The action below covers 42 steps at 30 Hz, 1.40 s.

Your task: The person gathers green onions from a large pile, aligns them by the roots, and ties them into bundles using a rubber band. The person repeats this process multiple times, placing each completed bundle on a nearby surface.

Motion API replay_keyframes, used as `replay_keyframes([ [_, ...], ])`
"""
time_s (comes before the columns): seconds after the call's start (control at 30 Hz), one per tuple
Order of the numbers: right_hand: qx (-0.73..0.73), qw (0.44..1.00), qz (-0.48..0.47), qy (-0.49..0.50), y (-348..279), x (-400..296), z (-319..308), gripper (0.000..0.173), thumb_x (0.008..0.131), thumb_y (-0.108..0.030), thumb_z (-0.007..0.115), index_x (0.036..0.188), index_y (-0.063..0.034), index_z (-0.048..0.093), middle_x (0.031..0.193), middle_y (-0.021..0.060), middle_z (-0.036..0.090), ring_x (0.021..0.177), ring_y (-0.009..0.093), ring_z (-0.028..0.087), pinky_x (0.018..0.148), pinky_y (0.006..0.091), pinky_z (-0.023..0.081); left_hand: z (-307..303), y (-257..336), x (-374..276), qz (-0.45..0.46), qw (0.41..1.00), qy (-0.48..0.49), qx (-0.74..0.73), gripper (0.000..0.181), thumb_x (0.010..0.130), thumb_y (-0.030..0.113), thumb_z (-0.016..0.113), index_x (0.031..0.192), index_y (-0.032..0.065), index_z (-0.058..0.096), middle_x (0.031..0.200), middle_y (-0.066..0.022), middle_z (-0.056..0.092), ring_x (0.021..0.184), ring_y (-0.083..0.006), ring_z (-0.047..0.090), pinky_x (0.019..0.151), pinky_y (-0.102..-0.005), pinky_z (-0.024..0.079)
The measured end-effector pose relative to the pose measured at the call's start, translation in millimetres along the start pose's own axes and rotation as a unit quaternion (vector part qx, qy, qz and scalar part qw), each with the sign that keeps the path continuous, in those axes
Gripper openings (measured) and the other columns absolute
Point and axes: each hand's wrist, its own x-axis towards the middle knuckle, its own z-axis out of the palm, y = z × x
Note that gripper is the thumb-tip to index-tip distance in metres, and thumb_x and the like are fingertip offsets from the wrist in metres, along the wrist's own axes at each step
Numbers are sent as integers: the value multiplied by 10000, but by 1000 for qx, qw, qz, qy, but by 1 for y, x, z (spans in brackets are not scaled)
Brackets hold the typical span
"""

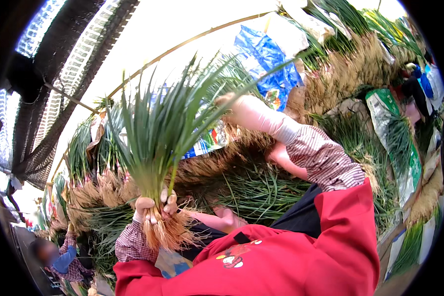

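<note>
My left hand, in a pale glove, grips a bunch of green onions just above the roots. Their white bulbs and tan, stringy roots hang below my fingers, while the long green leaves fan upward. My right hand, gloved too, reaches out beside the leaf tips. It is blurred, and one long leaf crosses in front of its fingers; whether they hold that leaf cannot be made out. Loose green onions lie in front of my lap, beyond my dark trousers.
Stacked green onions with roots facing out form a bank ahead and right. A blue plastic sheet lies on it. More bunches stand at left. A green-white sack lies right. Another person is at lower left.
</note>
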Motion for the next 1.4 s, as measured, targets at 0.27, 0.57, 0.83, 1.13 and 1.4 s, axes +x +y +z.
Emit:
replay_keyframes([
  [0.27, 350, 897, 270, 14, 16, -18, 2, 191, 908, -37, 528, 1011, -36, 689, 825, 70, 675, 662, 128, 606, 589, 272, 506, 13, 7, 0, -36, 985, 77, 149, 382, 698, 228, 668, 978, -11, 568, 828, -134, 589, 743, -215, 601, 694, -318, 515],
  [0.57, 108, 979, 165, -44, -27, 43, -106, 279, 946, -243, 565, 1182, -101, 615, 727, 26, 630, 568, 110, 567, 518, 259, 469, -6, 1, -3, -88, 974, 54, 200, 417, 707, 258, 712, 1004, -8, 590, 845, -120, 620, 736, -215, 640, 671, -309, 542],
  [0.83, 12, 992, -128, -13, -13, 80, -44, 153, 906, -177, 553, 1008, -95, 631, 759, 68, 661, 665, 256, 665, 643, 358, 553, 9, 5, 9, -99, 979, 40, 174, 430, 712, 270, 744, 1008, 0, 588, 869, -109, 606, 726, -194, 644, 662, -291, 548],
  [1.13, 47, 992, 61, -103, -16, 77, -59, 420, 954, -352, 538, 1277, -85, 566, 914, 111, 695, 810, 207, 660, 772, 343, 536, -6, 5, 6, -95, 976, 82, 177, 422, 700, 269, 716, 976, -26, 594, 885, -145, 588, 710, -223, 637, 630, -301, 555],
  [1.4, -31, 982, -156, -103, -34, 87, -35, 162, 906, -198, 556, 927, -60, 640, 763, 148, 644, 719, 298, 661, 688, 394, 541, -9, 6, 9, -108, 974, 70, 186, 482, 714, 288, 734, 1048, -25, 585, 882, -130, 635, 721, -221, 663, 639, -305, 548],
])
